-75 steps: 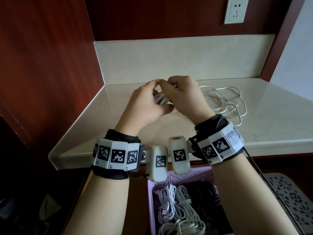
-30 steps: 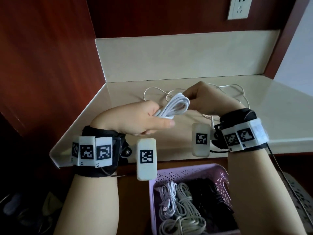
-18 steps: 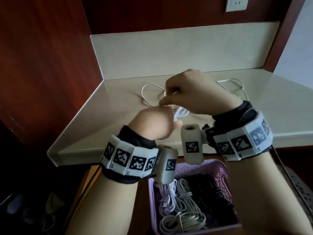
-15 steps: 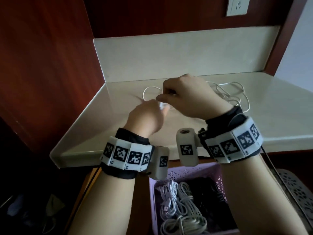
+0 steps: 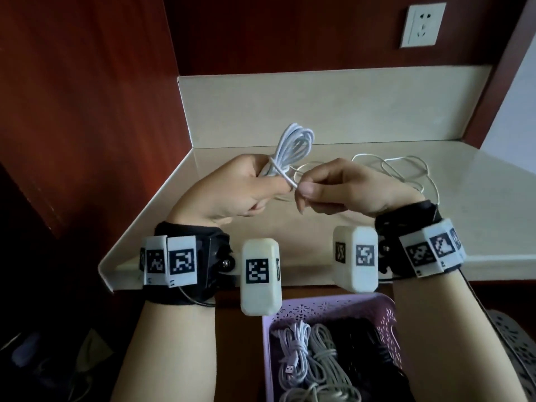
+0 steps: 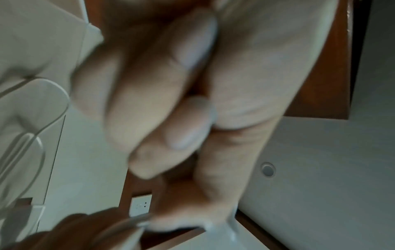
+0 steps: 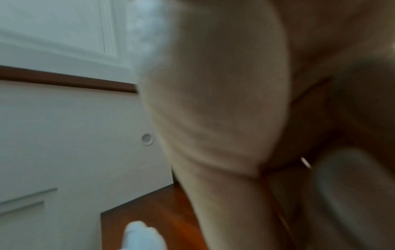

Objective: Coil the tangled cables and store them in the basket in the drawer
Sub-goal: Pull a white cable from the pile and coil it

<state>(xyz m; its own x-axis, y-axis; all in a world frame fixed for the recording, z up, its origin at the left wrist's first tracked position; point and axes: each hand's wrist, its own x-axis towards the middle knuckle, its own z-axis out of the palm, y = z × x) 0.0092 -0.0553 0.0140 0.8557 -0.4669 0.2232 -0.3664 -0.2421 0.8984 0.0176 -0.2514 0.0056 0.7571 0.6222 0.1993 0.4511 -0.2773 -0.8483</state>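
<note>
The left hand (image 5: 232,190) is clenched around a white cable bundle (image 5: 293,146), its loops standing up above the fist over the counter (image 5: 478,213) near its left edge. The right hand (image 5: 345,190) pinches the cable's loose end just beside it, one turn wrapped across the bundle. More loose cable (image 5: 406,172) lies toward the counter's back. Below the front edge, the purple basket (image 5: 333,309) holds coiled cables (image 5: 313,361).

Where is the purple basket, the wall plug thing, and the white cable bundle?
purple basket (image 5: 324,307): head view, back rim.
wall socket (image 5: 422,24): head view, faceplate middle.
white cable bundle (image 5: 295,142): head view, top loops.
</note>
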